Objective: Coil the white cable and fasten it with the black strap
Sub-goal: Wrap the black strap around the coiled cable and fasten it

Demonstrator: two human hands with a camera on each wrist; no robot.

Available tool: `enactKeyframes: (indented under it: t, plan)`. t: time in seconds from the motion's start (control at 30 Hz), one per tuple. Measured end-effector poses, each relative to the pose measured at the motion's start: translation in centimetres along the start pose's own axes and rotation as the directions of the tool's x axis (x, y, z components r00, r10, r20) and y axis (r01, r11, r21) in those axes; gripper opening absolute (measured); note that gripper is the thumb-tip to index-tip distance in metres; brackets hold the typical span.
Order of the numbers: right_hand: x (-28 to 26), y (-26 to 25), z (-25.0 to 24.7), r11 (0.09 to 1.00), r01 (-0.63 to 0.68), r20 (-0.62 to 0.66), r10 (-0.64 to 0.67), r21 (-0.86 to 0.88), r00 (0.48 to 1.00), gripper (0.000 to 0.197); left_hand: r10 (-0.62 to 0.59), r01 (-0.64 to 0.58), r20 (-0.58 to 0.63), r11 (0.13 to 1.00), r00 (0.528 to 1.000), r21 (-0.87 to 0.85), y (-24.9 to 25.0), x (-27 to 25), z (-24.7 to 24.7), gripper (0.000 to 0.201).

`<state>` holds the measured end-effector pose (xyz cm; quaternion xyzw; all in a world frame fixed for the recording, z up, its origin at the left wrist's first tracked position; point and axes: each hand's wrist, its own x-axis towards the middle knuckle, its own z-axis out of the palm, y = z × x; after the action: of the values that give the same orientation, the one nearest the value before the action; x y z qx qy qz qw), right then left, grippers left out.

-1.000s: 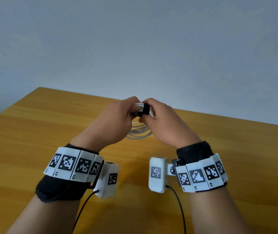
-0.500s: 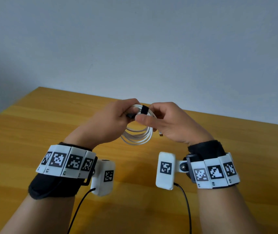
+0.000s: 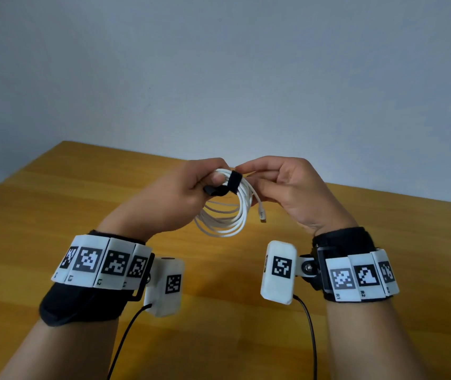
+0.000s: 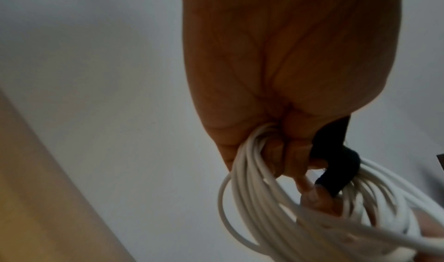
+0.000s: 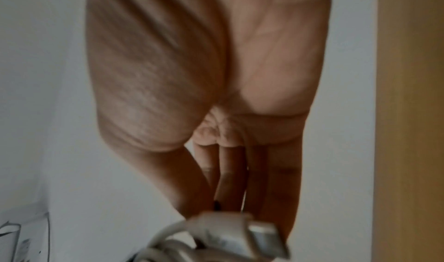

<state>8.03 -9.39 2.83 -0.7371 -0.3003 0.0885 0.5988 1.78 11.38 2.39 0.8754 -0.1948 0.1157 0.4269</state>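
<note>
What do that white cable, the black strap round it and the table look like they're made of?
Cable: smooth, slightly glossy plastic jacket, probably; metal-looking plug tip.
Strap: matte black, soft, probably fabric, perhaps hook-and-loop.
Table: wood or wood-look laminate, with visible grain and a satin sheen.

Place: a plain indoor room, its kind cannot be told
Worktop: bare wooden worktop [image 3: 54,215] with a yellow-brown grain
Wall: blank pale grey wall [image 3: 218,64] right behind it
</note>
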Motion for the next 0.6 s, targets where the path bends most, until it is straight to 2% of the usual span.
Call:
enactKeyframes:
  t: [0.17, 0.37, 0.5, 0.6]
  plan:
    - [0.2, -0.4, 0.4, 0.99, -0.074, -0.078, 0.065, -0.119, 0.995, 0.019, -0.018, 0.016, 0.062, 0.999, 0.998, 0.042, 0.0, 0.0, 0.2, 0.025]
    - [0.4, -0.2, 1.2, 0.962, -0.118, -0.086, 0.099, -0.246, 0.991, 0.027, -0.031, 0.029, 0.047, 0.999, 0.998, 0.045, 0.8, 0.1, 0.7, 0.028]
    - [0.1, -0.5, 0.9, 0.965, -0.15, -0.088, 0.134, -0.217, 0.987, 0.023, -0.037, 0.033, 0.057, 0.998, 0.998, 0.055, 1.2, 0.0, 0.9, 0.031]
    - [-0.2, -1.2, 0.6, 0.984, -0.15, -0.151, 0.134, -0.1, 0.979, 0.015, -0.017, 0.012, 0.068, 0.997, 0.998, 0.074, 1.5, 0.0, 0.8, 0.032]
